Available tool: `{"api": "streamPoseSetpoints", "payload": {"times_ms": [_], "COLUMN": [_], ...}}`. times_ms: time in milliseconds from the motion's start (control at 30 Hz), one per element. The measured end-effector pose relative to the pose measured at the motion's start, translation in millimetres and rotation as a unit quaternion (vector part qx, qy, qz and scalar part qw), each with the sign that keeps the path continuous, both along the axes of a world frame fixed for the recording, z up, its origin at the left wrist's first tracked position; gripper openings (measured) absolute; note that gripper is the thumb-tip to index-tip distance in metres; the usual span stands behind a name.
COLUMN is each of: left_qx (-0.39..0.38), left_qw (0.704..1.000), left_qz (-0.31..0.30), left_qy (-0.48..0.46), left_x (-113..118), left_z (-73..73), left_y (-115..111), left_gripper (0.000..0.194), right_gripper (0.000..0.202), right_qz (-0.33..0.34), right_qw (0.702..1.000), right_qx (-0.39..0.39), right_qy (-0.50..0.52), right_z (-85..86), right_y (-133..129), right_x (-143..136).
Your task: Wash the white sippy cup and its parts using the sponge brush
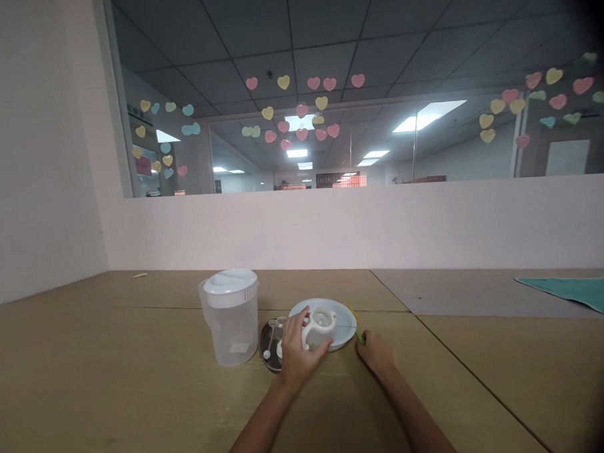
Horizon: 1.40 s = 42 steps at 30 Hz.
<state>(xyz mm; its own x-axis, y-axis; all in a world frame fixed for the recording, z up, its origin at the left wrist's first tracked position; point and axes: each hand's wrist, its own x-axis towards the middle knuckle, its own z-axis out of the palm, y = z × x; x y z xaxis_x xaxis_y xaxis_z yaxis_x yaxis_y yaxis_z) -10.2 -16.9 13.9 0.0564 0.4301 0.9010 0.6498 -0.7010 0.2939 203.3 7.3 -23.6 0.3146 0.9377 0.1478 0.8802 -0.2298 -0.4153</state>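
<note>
My left hand (298, 353) is closed round a small clear container with a white frame and rim (320, 327), tilted above a pale bluish-white dish (346, 315). Beside the dish's right edge, my right hand (378, 354) grips a thin tool with a green handle (359, 335). A yellow length runs up from that handle along the rim; its working end is too small to make out. Left of the dish sits a dark round tray (266, 361) holding small white and clear parts, partly hidden behind my left hand.
A clear plastic pitcher with a white lid (235, 323) stands left of the tray. On the right of the wooden table (139, 387) lies a teal cloth (578, 293). A low white wall (302, 230) with a window above it closes off the back.
</note>
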Motion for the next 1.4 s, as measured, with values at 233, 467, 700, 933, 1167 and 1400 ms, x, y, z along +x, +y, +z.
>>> {"api": "streamPoseSetpoints", "payload": {"times_ms": [233, 467, 700, 933, 1167, 1400], "left_qx": [0.117, 0.025, -0.046, -0.019, -0.182, -0.209], "left_qw": [0.973, 0.983, 0.988, 0.99, 0.951, 0.936], "left_qz": [-0.18, -0.13, -0.057, -0.031, 0.218, 0.23], "left_qy": [0.08, 0.13, 0.137, 0.139, 0.123, 0.166], "left_x": [13, 12, 5, -28, -59, -59], "left_z": [-24.4, -31.4, -27.5, -18.9, -21.9, -36.0], "left_y": [-19, -22, -15, -1, 28, 40], "left_gripper": [0.058, 0.054, 0.054, 0.047, 0.028, 0.032], "right_gripper": [0.038, 0.043, 0.039, 0.029, 0.035, 0.036], "right_qz": [0.034, -0.002, 0.058, 0.081, 0.104, 0.241], "right_qw": [0.999, 0.992, 0.974, 0.97, 0.928, 0.903], "right_qx": [0.0, 0.124, 0.205, 0.207, 0.285, 0.17], "right_qy": [-0.015, 0.032, 0.077, 0.095, 0.216, 0.312], "right_z": [2.9, 3.1, 11.1, 10.8, 18.4, 55.0], "right_y": [-4, -4, -9, -5, 2, 31], "right_x": [-6, -5, -17, -18, -17, -37]}}
